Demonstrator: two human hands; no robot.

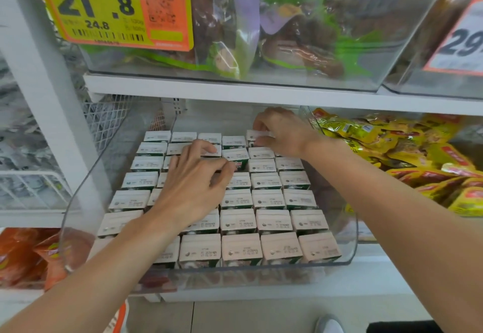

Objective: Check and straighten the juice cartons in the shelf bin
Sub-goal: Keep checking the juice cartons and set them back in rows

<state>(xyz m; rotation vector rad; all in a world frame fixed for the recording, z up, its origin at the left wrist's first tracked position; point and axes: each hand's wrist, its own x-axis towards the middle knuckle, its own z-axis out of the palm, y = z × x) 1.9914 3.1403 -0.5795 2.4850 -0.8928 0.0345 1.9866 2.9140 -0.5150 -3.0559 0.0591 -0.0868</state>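
1. A clear bin [350,249] holds juice cartons [271,199] upright in rows; their top print is too small to read.
2. The left hand [193,183] lays bent fingers on the middle cartons; whether it grips one is unclear.
3. The right hand [282,134] pinches a back-row carton [254,135].
4. The price tag [104,6] above reads 21.8 and 24.8.

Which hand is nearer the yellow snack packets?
Right. The right hand pinches a back-row carton near the yellow snack packets; the left hand is over middle cartons, farther left.

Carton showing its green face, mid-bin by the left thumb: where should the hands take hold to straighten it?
Pinch the carton by its top, thumb on the exposed green front, fingers over the back edge, coming from above. It looks tilted or raised, baring that face, while packed neighbours probably block its sides.
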